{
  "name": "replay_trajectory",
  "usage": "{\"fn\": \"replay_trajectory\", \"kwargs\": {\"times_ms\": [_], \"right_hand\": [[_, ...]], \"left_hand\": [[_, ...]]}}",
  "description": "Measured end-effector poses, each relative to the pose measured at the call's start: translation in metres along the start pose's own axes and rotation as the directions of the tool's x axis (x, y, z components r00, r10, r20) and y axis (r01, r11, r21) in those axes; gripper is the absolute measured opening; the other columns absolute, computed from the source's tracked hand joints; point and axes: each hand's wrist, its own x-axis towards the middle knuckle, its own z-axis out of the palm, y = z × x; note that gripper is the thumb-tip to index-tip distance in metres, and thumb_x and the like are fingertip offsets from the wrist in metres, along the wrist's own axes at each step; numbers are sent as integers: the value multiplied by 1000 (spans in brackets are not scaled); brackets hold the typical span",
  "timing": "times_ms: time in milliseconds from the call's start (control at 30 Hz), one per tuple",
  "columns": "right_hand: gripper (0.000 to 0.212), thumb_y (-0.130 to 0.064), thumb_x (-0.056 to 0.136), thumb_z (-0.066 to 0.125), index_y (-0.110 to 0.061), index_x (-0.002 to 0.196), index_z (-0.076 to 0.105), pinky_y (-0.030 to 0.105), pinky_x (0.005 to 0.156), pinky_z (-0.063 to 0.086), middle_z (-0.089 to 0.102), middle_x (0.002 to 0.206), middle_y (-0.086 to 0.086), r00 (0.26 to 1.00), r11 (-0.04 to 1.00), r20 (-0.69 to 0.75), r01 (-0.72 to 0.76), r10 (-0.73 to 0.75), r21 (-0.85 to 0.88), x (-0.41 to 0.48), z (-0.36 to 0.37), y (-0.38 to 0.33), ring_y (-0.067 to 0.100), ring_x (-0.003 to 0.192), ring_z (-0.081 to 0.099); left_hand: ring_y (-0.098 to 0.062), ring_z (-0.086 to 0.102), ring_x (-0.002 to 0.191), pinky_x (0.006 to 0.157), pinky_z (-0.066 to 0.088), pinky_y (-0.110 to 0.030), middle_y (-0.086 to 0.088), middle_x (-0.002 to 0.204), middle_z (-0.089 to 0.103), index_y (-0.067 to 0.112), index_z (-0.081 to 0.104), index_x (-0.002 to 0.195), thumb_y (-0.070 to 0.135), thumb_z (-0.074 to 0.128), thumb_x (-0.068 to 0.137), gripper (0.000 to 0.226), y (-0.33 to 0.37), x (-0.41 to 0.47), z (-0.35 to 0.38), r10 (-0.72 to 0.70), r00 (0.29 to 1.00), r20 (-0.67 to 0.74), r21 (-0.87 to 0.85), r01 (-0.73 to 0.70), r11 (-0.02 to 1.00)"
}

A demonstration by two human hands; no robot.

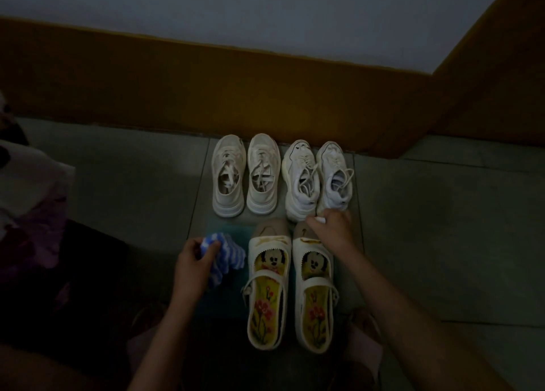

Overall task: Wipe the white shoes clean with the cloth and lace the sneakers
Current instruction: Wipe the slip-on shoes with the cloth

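The left hand [191,261] grips the cloth [225,258] on the floor [427,228], left of the strap shoes [290,287]. The right hand [331,228] curls at a sneaker's [334,178] heel; whether it grips is unclear. Dim light may hide dirt, and loose laces could snag. Count: six shoes, namely four sneakers by the wall edge and two strap shoes, plus one cloth.

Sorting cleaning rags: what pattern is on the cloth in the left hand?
Blue and white stripes on the cloth, gripped by the left hand; head view.
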Motion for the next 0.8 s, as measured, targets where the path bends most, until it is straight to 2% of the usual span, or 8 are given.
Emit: {"fn": "replay_trajectory", "kwargs": {"times_ms": [100,200,333,467,567,633,700,800], "right_hand": [[46,-33,83,61,-19,47,37,27,70,33,43,51,-7,998,998,-28,56,-56,-12,-1,-1,-11,22,72,52],[45,-42,83,61,-19,50,40,27,64,35,45,53,-5,999,1000,31,13,-13,7,-4,-1,-14,14,62,49],[42,-62,61,43,-22,50,41,37,78,49,55,67,3,990,990,62,-132,130,44,-4,-5,9,31,87,59],[34,-40,82,58,-14,60,55,28,65,41,58,68,3,976,942,28,-215,215,257,-9,-13,19,22,80,57],[33,-31,87,62,2,82,64,29,71,46,61,79,8,978,910,60,-209,201,357,-13,-17,18,20,79,57],[26,-29,88,60,-11,70,59,24,62,42,57,69,0,975,913,74,-221,208,343,-15,-18,19,14,71,53],[38,-30,88,57,-20,54,44,24,53,32,45,56,-5,974,945,52,-225,219,238,-16,-17,27,15,64,46],[40,-32,88,54,-19,53,40,25,53,28,41,55,-3,968,945,7,-247,252,216,-17,-20,33,17,61,44]], "left_hand": [[-18,52,64,57,41,-26,-7,70,57,8,54,83,12,60,88,9,-1,0,-1,-14,1000,-1,-9,14,1000],[-22,54,69,59,41,-28,-12,76,58,1,54,92,13,60,88,14,0,1,-2,-9,1000,-4,-6,9,1000],[-22,54,71,60,42,-28,-11,77,58,3,54,93,13,59,88,13,1,0,-1,-2,1000,4,-17,2,1000],[-22,56,72,61,43,-30,-10,79,59,5,54,95,17,59,89,14,0,0,-1,-2,1000,20,-12,2,1000],[-22,55,71,63,43,-31,-10,77,58,10,54,87,17,60,88,10,-1,0,0,-3,1000,27,-17,3,1000],[-22,55,71,66,43,-32,-10,77,58,11,53,85,17,60,88,9,-1,0,0,-2,1000,28,-17,3,1000],[-22,55,72,66,44,-32,-8,77,58,16,53,81,17,60,88,10,-1,0,-1,-13,1000,27,-17,13,1000],[-23,55,71,63,43,-31,-7,75,57,14,52,80,16,60,88,11,0,0,-1,-14,1000,19,-7,14,1000]]}}
